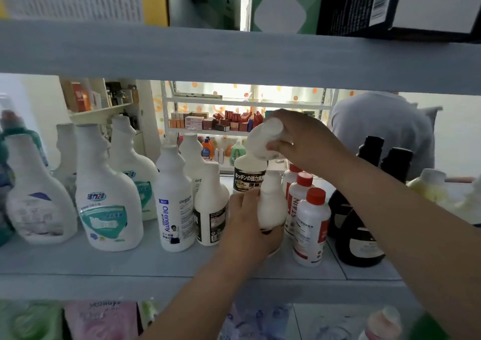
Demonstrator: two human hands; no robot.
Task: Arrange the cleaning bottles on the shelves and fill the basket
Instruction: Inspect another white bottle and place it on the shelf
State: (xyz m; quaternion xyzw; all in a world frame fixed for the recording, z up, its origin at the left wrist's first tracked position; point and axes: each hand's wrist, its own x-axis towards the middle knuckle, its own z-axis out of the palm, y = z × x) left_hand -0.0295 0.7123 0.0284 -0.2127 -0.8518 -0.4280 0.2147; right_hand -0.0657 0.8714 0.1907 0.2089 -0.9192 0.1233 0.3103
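A grey shelf (104, 264) holds white plastic cleaning bottles (109, 199). The left hand (247, 225) grips a plain white bottle (270, 201); the right hand (304, 142) clasps the top of a black-labelled white bottle (248, 173).

Pale blue-grey shelf board (78, 264), white capless bottles with teal labels (108, 196) upright at 9 o'clock, white "Oil enemy" bottle (174, 204) near centre, black-labelled white bottle (210, 209) touching at its 3 o'clock, red-capped white bottles (311, 225) at 3 o'clock, black bottles (356, 235) at their 3 o'clock.

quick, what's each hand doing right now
Left hand: grips a plain white bottle.
Right hand: grips a white bottle top, seemingly the black-labelled bottle's.
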